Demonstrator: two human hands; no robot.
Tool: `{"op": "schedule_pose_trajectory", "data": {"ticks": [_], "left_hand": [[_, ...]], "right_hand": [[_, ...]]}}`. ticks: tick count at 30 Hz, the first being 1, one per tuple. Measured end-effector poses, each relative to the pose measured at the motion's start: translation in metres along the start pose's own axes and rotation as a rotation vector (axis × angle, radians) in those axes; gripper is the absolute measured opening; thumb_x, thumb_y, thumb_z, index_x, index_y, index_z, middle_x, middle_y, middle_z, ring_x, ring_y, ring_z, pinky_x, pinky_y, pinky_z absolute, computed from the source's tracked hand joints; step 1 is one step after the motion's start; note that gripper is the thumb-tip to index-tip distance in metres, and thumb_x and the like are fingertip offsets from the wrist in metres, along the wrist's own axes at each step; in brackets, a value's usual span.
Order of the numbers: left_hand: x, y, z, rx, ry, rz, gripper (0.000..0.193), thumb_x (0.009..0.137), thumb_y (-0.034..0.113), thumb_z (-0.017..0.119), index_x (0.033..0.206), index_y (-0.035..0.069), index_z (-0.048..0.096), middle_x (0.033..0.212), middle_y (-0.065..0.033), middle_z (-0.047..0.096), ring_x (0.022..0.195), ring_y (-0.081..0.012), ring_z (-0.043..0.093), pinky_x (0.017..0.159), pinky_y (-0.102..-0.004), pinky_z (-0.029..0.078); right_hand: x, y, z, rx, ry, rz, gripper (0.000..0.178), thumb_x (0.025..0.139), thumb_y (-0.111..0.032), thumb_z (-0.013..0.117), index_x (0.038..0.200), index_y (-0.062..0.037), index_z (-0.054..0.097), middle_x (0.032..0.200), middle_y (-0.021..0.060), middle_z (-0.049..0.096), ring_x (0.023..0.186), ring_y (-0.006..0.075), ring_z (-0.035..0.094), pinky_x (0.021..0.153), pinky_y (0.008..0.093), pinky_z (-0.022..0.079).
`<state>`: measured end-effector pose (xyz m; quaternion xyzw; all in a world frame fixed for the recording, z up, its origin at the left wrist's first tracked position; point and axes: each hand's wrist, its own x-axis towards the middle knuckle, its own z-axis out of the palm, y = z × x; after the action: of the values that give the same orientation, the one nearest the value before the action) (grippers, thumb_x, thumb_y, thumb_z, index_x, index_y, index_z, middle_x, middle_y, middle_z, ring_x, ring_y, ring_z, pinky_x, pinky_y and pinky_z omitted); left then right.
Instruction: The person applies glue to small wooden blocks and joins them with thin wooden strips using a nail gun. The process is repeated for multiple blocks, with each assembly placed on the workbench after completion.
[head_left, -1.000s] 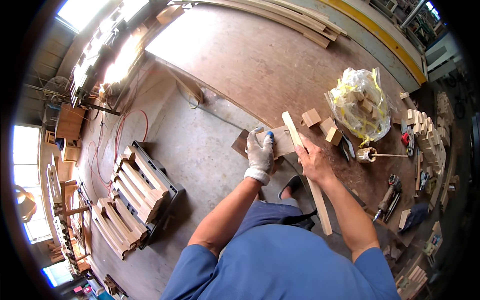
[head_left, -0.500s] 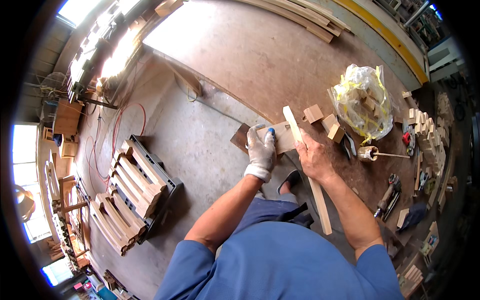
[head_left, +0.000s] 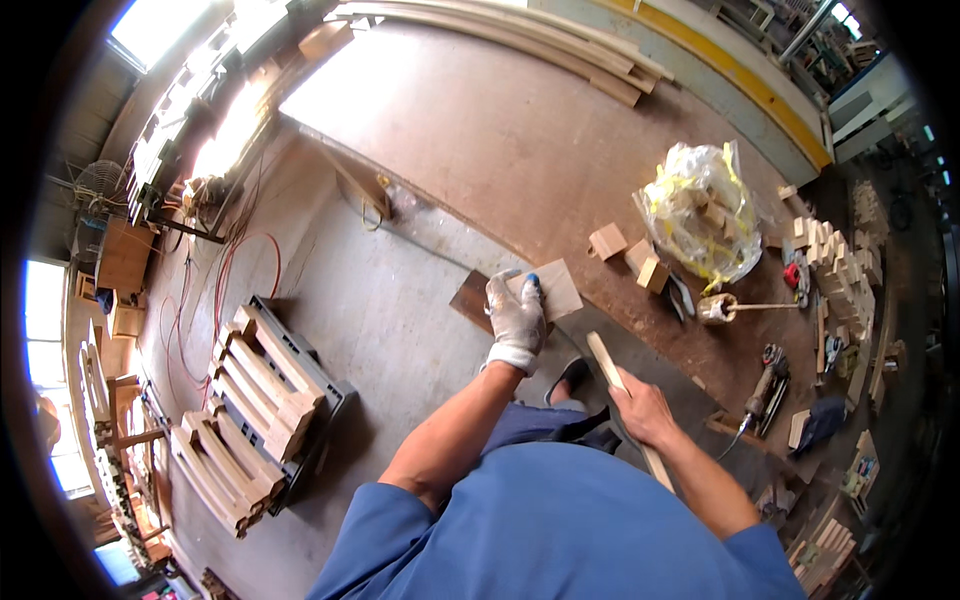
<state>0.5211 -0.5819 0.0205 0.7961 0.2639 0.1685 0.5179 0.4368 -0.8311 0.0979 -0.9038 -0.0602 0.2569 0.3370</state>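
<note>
My left hand [head_left: 516, 318], in a white work glove, grips a square wooden block [head_left: 556, 287] at the near edge of a big brown workbench [head_left: 520, 160]; a blue tip shows between the fingers. My bare right hand [head_left: 643, 408] is closed around a long thin wooden strip [head_left: 606, 357], held low near my body and off the bench. A dark flat board [head_left: 470, 297] lies under the block.
On the bench lie small wooden cubes [head_left: 607, 241], a plastic bag of blocks [head_left: 700, 215], a mallet [head_left: 722, 308], a power tool [head_left: 765, 380] and stacked wood pieces [head_left: 835, 270]. Long planks [head_left: 540, 45] rest at the far edge. A pallet with timber [head_left: 265, 400] stands on the concrete floor at left.
My right hand has pulled the long strip off the bench, back and down toward my body. My left hand stays on the square block, which is now uncovered.
</note>
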Motion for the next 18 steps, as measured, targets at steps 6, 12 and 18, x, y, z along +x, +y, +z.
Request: {"op": "schedule_pose_trajectory", "data": {"ticks": [6,12,18], "left_hand": [[0.008,0.001,0.002,0.018,0.016,-0.059,0.031,0.099,0.021,0.070,0.123,0.004,0.062,0.109,-0.0208,0.068,0.102,-0.0345,0.064,0.093,-0.0451,0.050],[0.024,-0.061,0.017,-0.090,-0.057,0.060,0.034,0.104,0.025,0.066,0.127,0.002,0.060,0.099,-0.0116,0.067,0.086,-0.0221,0.063,0.079,-0.0401,0.053],[0.007,0.009,-0.009,0.192,-0.087,0.007,0.067,0.098,0.032,0.074,0.147,-0.005,0.048,0.140,-0.0290,0.058,0.132,-0.0418,0.053,0.115,-0.0475,0.039]], "right_hand": [[-0.053,0.037,-0.025,0.386,0.232,0.288,0.037,0.110,-0.030,0.052,0.137,-0.0067,0.062,0.069,0.0060,0.060,0.049,0.0145,0.059,0.045,0.0312,0.053],[-0.096,0.127,-0.041,0.944,0.331,0.594,0.026,0.104,-0.032,0.065,0.110,-0.0066,0.062,0.073,0.0080,0.062,0.050,0.0171,0.059,0.046,0.0312,0.051],[-0.066,0.243,-0.117,0.838,0.551,0.649,0.020,0.094,-0.013,0.074,0.102,-0.0058,0.057,0.079,0.0083,0.065,0.060,0.0197,0.064,0.054,0.0350,0.055]]}}
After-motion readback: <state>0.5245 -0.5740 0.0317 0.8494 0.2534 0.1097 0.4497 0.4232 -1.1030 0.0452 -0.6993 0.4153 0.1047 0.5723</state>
